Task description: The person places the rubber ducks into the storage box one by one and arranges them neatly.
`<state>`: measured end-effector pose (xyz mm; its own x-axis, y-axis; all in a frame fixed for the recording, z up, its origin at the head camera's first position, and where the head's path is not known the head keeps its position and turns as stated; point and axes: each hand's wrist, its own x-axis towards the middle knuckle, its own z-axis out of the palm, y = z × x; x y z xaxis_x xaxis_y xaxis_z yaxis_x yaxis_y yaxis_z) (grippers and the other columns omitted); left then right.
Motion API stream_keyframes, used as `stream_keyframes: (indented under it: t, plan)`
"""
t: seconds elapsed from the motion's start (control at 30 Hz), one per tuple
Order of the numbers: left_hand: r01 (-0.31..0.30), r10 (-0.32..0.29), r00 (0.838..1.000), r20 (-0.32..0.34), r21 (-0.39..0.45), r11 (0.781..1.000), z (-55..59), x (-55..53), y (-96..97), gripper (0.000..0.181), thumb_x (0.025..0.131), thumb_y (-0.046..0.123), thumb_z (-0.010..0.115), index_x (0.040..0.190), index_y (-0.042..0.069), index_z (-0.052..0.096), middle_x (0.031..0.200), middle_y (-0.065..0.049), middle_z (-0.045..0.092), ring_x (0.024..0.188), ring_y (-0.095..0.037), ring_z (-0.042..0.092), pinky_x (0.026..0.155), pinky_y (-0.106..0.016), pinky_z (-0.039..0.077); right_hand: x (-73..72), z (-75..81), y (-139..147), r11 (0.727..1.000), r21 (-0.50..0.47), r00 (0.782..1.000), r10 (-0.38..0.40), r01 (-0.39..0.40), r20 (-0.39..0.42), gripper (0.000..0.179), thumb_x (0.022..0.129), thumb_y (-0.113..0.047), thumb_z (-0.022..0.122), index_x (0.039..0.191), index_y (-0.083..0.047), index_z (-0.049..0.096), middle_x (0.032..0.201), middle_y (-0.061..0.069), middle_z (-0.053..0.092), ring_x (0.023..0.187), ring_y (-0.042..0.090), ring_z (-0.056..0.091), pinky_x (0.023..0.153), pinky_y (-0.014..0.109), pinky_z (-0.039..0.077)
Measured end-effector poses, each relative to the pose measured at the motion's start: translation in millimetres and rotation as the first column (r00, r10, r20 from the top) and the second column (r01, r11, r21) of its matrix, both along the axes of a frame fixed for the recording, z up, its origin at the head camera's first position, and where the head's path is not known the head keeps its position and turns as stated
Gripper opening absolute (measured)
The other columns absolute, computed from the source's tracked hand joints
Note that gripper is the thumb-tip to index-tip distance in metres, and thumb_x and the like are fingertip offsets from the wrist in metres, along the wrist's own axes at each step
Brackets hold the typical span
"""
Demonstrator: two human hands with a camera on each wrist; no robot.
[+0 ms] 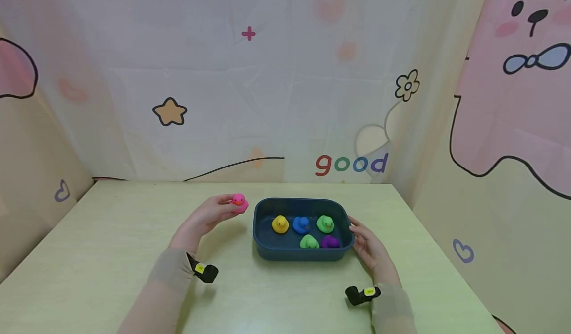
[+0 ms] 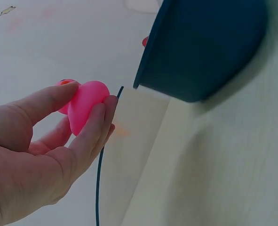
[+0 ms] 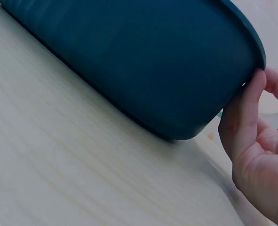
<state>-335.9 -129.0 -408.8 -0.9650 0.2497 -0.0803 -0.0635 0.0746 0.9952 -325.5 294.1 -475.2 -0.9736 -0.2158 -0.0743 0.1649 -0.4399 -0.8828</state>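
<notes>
A pink rubber duck (image 1: 239, 203) is pinched between the thumb and fingers of my left hand (image 1: 209, 218), raised just left of a dark blue plastic tub (image 1: 294, 254). The left wrist view shows the duck (image 2: 88, 104) side-on, fingers around its body. Inside the tub sit a yellow duck (image 1: 280, 224), a blue duck (image 1: 301, 225), a green duck (image 1: 325, 224), a lighter green duck (image 1: 309, 242) and a purple duck (image 1: 330, 242), the last two partly hidden by the front wall. My right hand (image 1: 369, 245) holds the tub's right rim with thumb and fingertips.
The tub stands on a pale wooden table (image 1: 276, 294). A printed curtain (image 1: 267, 101) hangs behind the table's back edge and along both sides. A black camera (image 1: 207, 273) is strapped to the left wrist, another camera (image 1: 357, 295) to the right.
</notes>
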Motion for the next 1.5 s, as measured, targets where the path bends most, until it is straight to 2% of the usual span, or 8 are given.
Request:
stream_keyframes:
  t: [0.17, 0.33, 0.53, 0.7, 0.9, 1.07, 1.3, 1.5]
  plan:
    - [0.017, -0.018, 1.0, 0.014, 0.035, 0.999, 10.1, -3.2, 18.8, 0.053, 0.097, 0.006, 0.057, 0.144, -0.009, 0.037, 0.138, -0.026, 0.051, 0.099, -0.01, 0.065, 0.102, -0.032, 0.047, 1.3, -0.3, 1.3, 0.999, -0.037, 1.0, 0.026, -0.026, 0.0, 0.033, 0.103, -0.001, 0.035, 0.111, -0.02, 0.061, 0.092, -0.003, 0.067, 0.074, 0.003, 0.063, 0.068, 0.013, 0.053]
    - [0.024, -0.024, 1.0, 0.014, 0.024, 0.999, 14.9, -4.1, 41.3, 0.053, 0.096, 0.008, 0.059, 0.143, -0.007, 0.04, 0.14, -0.024, 0.049, 0.11, -0.02, 0.063, 0.108, -0.038, 0.042, 2.4, 1.3, 0.9, 1.0, -0.017, 1.0, 0.007, -0.007, 0.004, 0.031, 0.103, -0.002, 0.036, 0.112, -0.02, 0.059, 0.092, -0.004, 0.067, 0.074, 0.003, 0.063, 0.068, 0.012, 0.053]
    - [0.039, -0.039, 0.999, 0.009, -0.03, 0.999, 13.3, -2.8, 67.1, 0.051, 0.093, 0.01, 0.064, 0.139, -0.005, 0.046, 0.138, -0.023, 0.051, 0.123, -0.032, 0.054, 0.113, -0.043, 0.037, 7.2, 11.3, -3.6, 1.0, 0.025, 1.0, -0.003, 0.003, 0.027, 0.027, 0.102, -0.003, 0.038, 0.113, -0.02, 0.056, 0.092, -0.005, 0.067, 0.074, 0.002, 0.063, 0.07, 0.013, 0.053]
    - [0.046, -0.047, 0.999, -0.003, -0.109, 0.993, 12.6, 1.1, 83.5, 0.051, 0.09, 0.011, 0.068, 0.137, -0.003, 0.05, 0.133, -0.02, 0.054, 0.121, -0.034, 0.051, 0.112, -0.046, 0.038, 9.3, 15.3, -5.1, 1.0, 0.022, 1.0, 0.002, -0.003, 0.027, 0.026, 0.102, -0.003, 0.039, 0.115, -0.019, 0.055, 0.092, -0.005, 0.067, 0.074, 0.002, 0.062, 0.07, 0.013, 0.053]
    - [0.035, -0.043, 0.999, -0.032, -0.221, 0.975, 9.9, 8.4, 97.6, 0.047, 0.086, 0.012, 0.073, 0.129, -0.001, 0.057, 0.124, -0.018, 0.058, 0.115, -0.032, 0.052, 0.106, -0.046, 0.043, 13.2, 18.9, -5.2, 1.0, 0.016, 1.0, 0.022, -0.022, 0.003, 0.029, 0.102, -0.002, 0.039, 0.111, -0.021, 0.059, 0.091, -0.005, 0.067, 0.074, 0.002, 0.062, 0.07, 0.012, 0.053]
    - [0.028, -0.06, 0.995, -0.083, -0.342, 0.939, 5.0, 12.5, 106.4, 0.043, 0.084, 0.011, 0.075, 0.122, -0.002, 0.06, 0.121, -0.017, 0.058, 0.112, -0.031, 0.052, 0.1, -0.045, 0.047, 10.4, 15.4, -4.9, 1.0, -0.001, 1.0, 0.003, -0.003, 0.03, 0.028, 0.102, -0.001, 0.038, 0.111, -0.019, 0.058, 0.092, -0.004, 0.067, 0.076, 0.003, 0.063, 0.07, 0.013, 0.053]
    - [0.018, -0.123, 0.979, -0.163, -0.532, 0.847, 1.8, 14.8, 116.9, 0.036, 0.082, 0.008, 0.077, 0.113, -0.001, 0.063, 0.112, -0.015, 0.061, 0.104, -0.027, 0.053, 0.09, -0.04, 0.052, 4.4, 6.7, -2.3, 1.0, -0.021, 1.0, 0.002, -0.001, 0.023, 0.031, 0.102, -0.001, 0.037, 0.11, -0.02, 0.06, 0.09, -0.003, 0.067, 0.074, 0.003, 0.063, 0.069, 0.013, 0.054]
    - [0.033, -0.171, 0.971, -0.169, -0.61, 0.792, 0.9, 17.7, 124.3, 0.029, 0.079, 0.006, 0.079, 0.104, -0.001, 0.065, 0.097, -0.011, 0.063, 0.089, -0.021, 0.054, 0.081, -0.033, 0.053, 3.3, 5.9, -1.5, 1.0, -0.021, 0.999, -0.002, 0.002, 0.033, 0.029, 0.103, -0.002, 0.037, 0.111, -0.02, 0.059, 0.091, -0.004, 0.068, 0.075, 0.003, 0.063, 0.069, 0.013, 0.054]
